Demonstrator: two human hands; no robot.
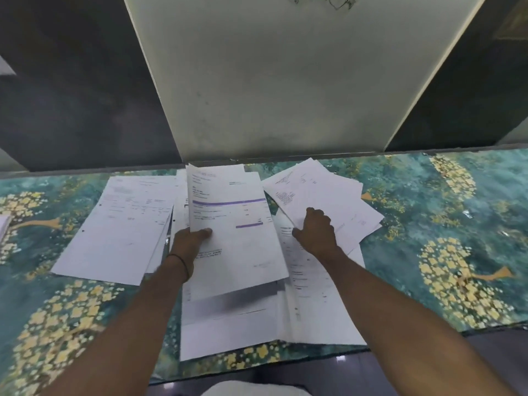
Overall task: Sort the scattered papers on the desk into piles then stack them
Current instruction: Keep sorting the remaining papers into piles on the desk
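White printed papers lie scattered on the desk (428, 224), which has a teal cover with yellow flowers. My left hand (188, 242) holds a small sheaf of sheets with purple bars (228, 212) by its left edge, thumb on top, raised over the middle papers. My right hand (317, 232) grips the near edge of a fanned pile of sheets (328, 192) at the right. A tilted pile (120, 224) lies at the left. More sheets (228, 324) lie under my forearms near the front edge.
A pale wall panel (285, 81) rises right behind the desk, with dark panels (71, 95) on both sides. Another white paper edge (3, 227) shows at the far left. The desk's front edge runs close to my body.
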